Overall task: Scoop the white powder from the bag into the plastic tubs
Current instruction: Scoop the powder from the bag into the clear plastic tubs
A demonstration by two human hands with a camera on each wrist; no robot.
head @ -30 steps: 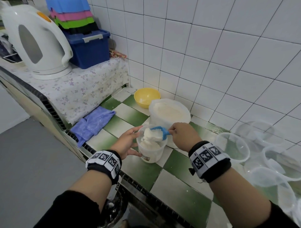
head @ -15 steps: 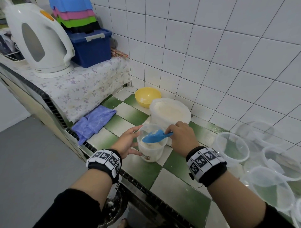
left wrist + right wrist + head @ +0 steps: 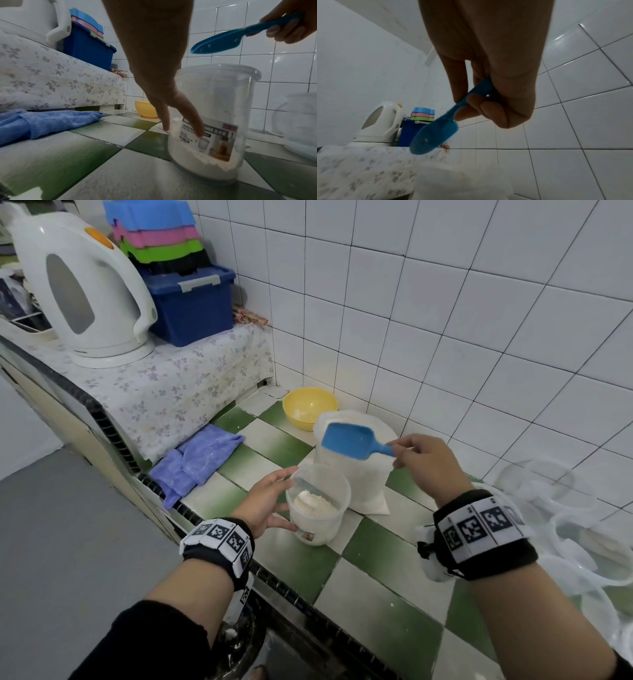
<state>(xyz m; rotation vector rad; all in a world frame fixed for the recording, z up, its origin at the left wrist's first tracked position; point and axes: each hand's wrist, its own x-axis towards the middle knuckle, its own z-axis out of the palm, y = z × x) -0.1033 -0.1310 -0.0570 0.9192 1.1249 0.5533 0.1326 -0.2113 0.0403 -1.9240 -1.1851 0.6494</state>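
A clear plastic tub [image 3: 320, 508] with a label stands on the green-and-white tiled counter [image 3: 387, 604], its bottom part filled with white powder [image 3: 315, 505]. My left hand [image 3: 270, 501] rests against its left side, fingers [image 3: 188, 116] straight along the wall of the tub [image 3: 216, 108]. Right behind it sits the open bag of white powder [image 3: 359, 481]. My right hand [image 3: 416, 457] pinches the handle of a blue scoop [image 3: 349, 440], which hangs empty above the bag's mouth. The scoop [image 3: 435, 136] tilts down and forward from my right hand [image 3: 488, 97].
Several empty clear tubs [image 3: 555, 498] crowd the counter's right end. A yellow bowl [image 3: 310, 407] sits in the corner and a blue cloth [image 3: 198, 460] lies to the left. A white kettle [image 3: 82, 292] and blue box [image 3: 191, 302] stand on a raised, cloth-covered ledge.
The heaped scoop was tipped into the tub and emptied. My right hand then lifted it up and back over the bag. My left hand stayed at the tub.
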